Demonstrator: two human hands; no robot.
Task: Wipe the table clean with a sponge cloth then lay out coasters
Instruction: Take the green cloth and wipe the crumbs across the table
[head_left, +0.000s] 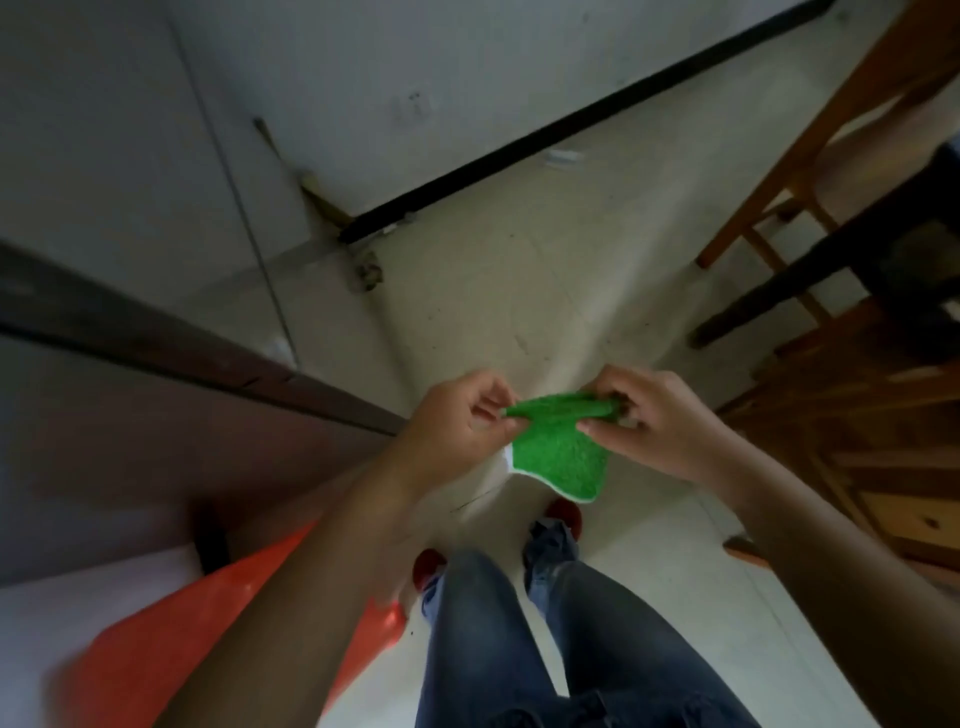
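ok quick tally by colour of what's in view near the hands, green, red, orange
green: 1, the sponge cloth held by the left hand and right hand
red: 2, the shoes
orange: 1, the plastic seat
total: 4

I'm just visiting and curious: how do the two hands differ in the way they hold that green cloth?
The left hand pinches the left end of the green cloth between thumb and fingertips, while the right hand grips the right end with its fingers curled over the folded top edge. The left hand shows its thumb side; the right hand shows more of its back. Both are bare and hold the cloth in the air above the floor.
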